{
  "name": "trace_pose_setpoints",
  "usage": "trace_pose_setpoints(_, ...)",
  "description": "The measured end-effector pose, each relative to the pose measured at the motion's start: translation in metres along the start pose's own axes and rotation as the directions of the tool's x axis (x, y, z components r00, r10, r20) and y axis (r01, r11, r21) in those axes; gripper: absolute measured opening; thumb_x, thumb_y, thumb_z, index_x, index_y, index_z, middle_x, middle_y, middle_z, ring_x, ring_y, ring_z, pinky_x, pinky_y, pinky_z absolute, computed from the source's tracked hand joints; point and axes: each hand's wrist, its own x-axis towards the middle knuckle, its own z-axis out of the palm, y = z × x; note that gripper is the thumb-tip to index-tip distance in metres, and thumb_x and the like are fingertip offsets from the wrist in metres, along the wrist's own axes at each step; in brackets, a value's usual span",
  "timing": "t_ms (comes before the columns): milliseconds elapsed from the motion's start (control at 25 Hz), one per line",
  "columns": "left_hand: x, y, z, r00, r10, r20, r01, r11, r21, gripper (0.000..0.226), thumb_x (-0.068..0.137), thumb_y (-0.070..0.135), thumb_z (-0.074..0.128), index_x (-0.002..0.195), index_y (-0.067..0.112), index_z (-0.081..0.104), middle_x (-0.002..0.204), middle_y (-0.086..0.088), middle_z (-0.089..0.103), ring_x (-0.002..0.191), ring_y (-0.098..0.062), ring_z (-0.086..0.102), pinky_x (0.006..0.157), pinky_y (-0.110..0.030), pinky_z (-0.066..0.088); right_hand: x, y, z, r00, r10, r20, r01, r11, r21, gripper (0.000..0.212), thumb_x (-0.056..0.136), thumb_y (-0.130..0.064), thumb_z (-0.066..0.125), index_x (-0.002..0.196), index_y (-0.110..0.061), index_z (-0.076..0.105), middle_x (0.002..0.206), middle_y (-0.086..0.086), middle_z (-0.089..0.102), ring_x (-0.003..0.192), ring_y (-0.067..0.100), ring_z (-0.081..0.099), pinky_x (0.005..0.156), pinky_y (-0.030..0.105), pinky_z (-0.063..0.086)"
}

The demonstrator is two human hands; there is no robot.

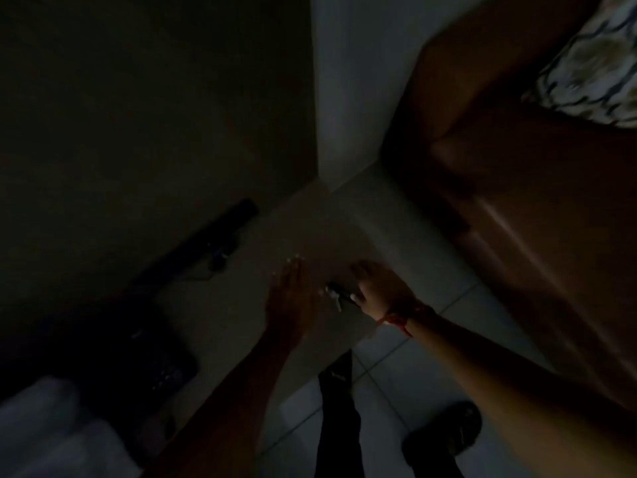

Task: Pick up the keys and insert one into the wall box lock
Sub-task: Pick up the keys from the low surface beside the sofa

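Note:
The scene is very dark. A small bunch of keys (337, 294), with a dark fob and a pale metal blade, sits just above a pale tabletop (310, 232) near its right edge. My right hand (381, 291), with a red thread at the wrist, curls around the right end of the keys, thumb and fingers pinching the fob. To the left of the keys my left hand (293, 298) is spread flat over the tabletop with fingers apart and holds nothing. No wall box or lock shows in view.
A long dark bar-shaped object (220, 236) with a cable lies at the table's back left, against the dim wall. A dark device (144, 360) and white cloth (44, 422) are at lower left. A brown sofa (534, 208) fills the right. Below are floor tiles and a dark sandal (444, 429).

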Motion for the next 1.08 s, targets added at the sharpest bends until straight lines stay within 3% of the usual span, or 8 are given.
trace_pose_setpoints(120,-0.006,-0.014,0.052,0.997,-0.071,-0.026,0.069,0.996,-0.049,0.071,0.108,0.047,0.031,0.163,0.011,0.005,0.173,-0.009,0.004,0.161,-0.023,0.005,0.13,-0.043,0.009,0.015,-0.001,0.048,0.997,-0.053,-0.048,0.054,0.998,0.024,0.045,0.088,-0.023,0.055,0.133,-0.02,0.048,0.132,0.014,0.053,0.12,0.035,0.049,0.099,0.047,0.048)
trace_pose_setpoints(280,-0.006,-0.018,0.091,0.993,-0.09,-0.074,0.084,0.993,-0.082,0.074,0.106,0.046,0.039,0.163,0.01,0.01,0.173,-0.008,0.006,0.16,-0.024,0.008,0.129,-0.05,0.016,0.03,-0.005,0.081,0.991,-0.001,-0.135,-0.001,1.0,-0.01,0.036,0.089,-0.026,0.054,0.125,-0.021,0.054,0.129,0.012,0.054,0.117,0.035,0.049,0.099,0.048,0.046)
trace_pose_setpoints(520,-0.007,-0.016,0.089,0.99,-0.107,-0.092,0.098,0.991,-0.094,0.074,0.106,0.046,0.039,0.163,0.011,0.009,0.173,-0.008,0.005,0.161,-0.024,0.005,0.13,-0.048,0.012,0.035,-0.011,0.078,0.979,0.03,-0.201,-0.012,0.996,0.088,0.027,0.093,-0.034,0.05,0.108,-0.018,0.066,0.11,0.01,0.069,0.105,0.032,0.059,0.095,0.045,0.048)
trace_pose_setpoints(760,-0.018,0.002,0.037,0.987,-0.113,-0.111,0.099,0.987,-0.124,0.075,0.106,0.048,0.039,0.164,0.014,0.005,0.174,-0.005,0.002,0.161,-0.023,0.005,0.13,-0.048,0.012,0.0,-0.013,0.022,0.968,0.068,-0.242,-0.015,0.977,0.214,0.024,0.093,-0.029,0.047,0.086,-0.016,0.066,0.08,0.011,0.069,0.077,0.03,0.063,0.069,0.04,0.054)
trace_pose_setpoints(1000,-0.018,0.055,-0.085,0.961,-0.001,-0.276,-0.028,0.994,-0.101,0.075,0.105,0.049,0.039,0.164,0.014,0.01,0.173,-0.006,0.005,0.16,-0.021,0.006,0.131,-0.047,0.01,-0.055,-0.005,-0.097,0.927,0.038,-0.373,0.084,0.948,0.306,0.016,0.086,-0.021,0.064,0.076,-0.007,0.066,0.073,0.016,0.069,0.071,0.033,0.062,0.065,0.032,0.042)
trace_pose_setpoints(1080,-0.022,0.083,-0.143,0.943,0.042,-0.329,-0.074,0.993,-0.087,0.074,0.105,0.05,0.037,0.164,0.014,0.01,0.173,-0.005,0.005,0.16,-0.02,0.005,0.131,-0.045,0.008,-0.082,-0.002,-0.152,0.908,0.058,-0.416,0.079,0.95,0.304,0.013,0.083,-0.019,0.067,0.079,-0.006,0.067,0.076,0.016,0.07,0.074,0.033,0.063,0.068,0.037,0.046)
